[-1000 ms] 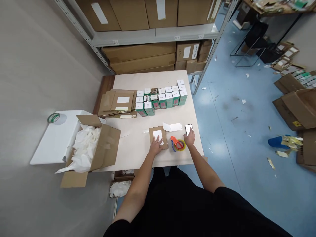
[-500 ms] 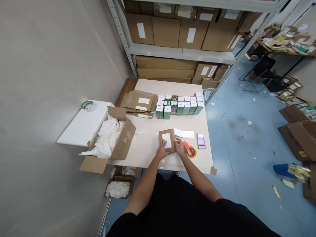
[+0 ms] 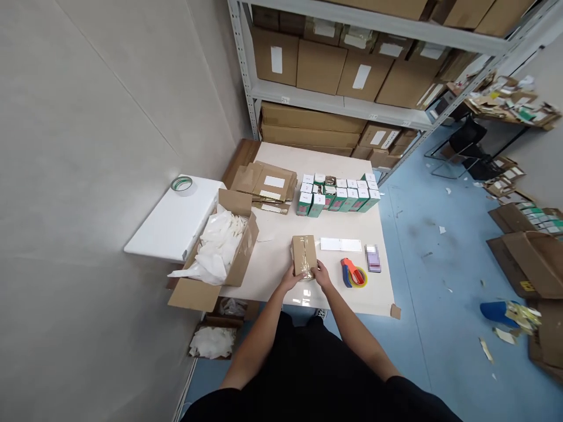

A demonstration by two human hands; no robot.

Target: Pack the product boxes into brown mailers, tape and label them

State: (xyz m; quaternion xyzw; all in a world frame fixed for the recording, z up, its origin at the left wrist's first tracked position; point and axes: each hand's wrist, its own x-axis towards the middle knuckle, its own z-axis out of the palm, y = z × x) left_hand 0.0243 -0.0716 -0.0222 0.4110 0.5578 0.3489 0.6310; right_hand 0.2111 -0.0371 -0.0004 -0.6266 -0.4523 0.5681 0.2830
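Note:
A small brown cardboard box [image 3: 304,253] is held near the front of the table, its upper face crossed by shiny clear tape. My left hand [image 3: 291,278] grips its lower left side, and my right hand [image 3: 321,274] closes on the lower right corner. Right of the box lies an orange and blue tape dispenser [image 3: 350,273] with a yellow-rimmed roll. White label strips [image 3: 340,244] rest just behind it. Farther right is a pale purple pack [image 3: 373,258]. Green and white small cartons [image 3: 338,196] stand in rows at the back of the table.
Flattened cardboard boxes [image 3: 269,183] are stacked at the table's back left. An open carton of white bags [image 3: 224,246] stands at the left edge, beside a white surface with a green tape roll [image 3: 181,183]. Shelving [image 3: 308,97] with cartons rises behind the table.
The box has been turned over: its white-labelled face was up, and now a taped face shows. Both hands have shifted to its lower sides. The camera view has swung leftward.

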